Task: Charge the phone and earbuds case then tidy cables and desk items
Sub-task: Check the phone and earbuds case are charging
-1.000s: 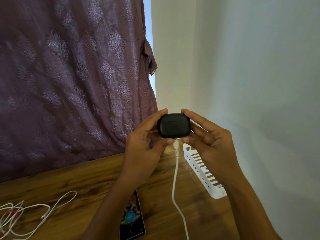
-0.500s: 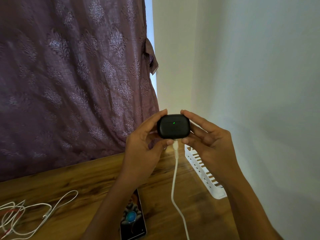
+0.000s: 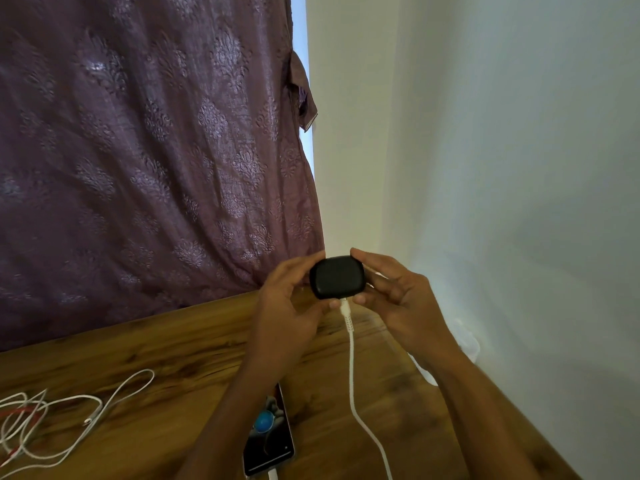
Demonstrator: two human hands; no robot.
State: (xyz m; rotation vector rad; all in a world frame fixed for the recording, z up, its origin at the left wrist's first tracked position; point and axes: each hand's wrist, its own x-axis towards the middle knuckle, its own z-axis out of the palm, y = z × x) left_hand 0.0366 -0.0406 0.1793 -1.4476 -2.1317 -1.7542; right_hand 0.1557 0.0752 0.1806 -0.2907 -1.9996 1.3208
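- Wooden desk beneath a purple curtain.
- Left hand and right hand both pinch the black earbuds case.
- White cable plugged into its underside.
- Phone lies below.

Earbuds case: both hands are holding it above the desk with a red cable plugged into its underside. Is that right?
Not quite. In the head view, the left hand and right hand do hold the earbuds case above the desk, but the cable plugged into its underside is white, not red.
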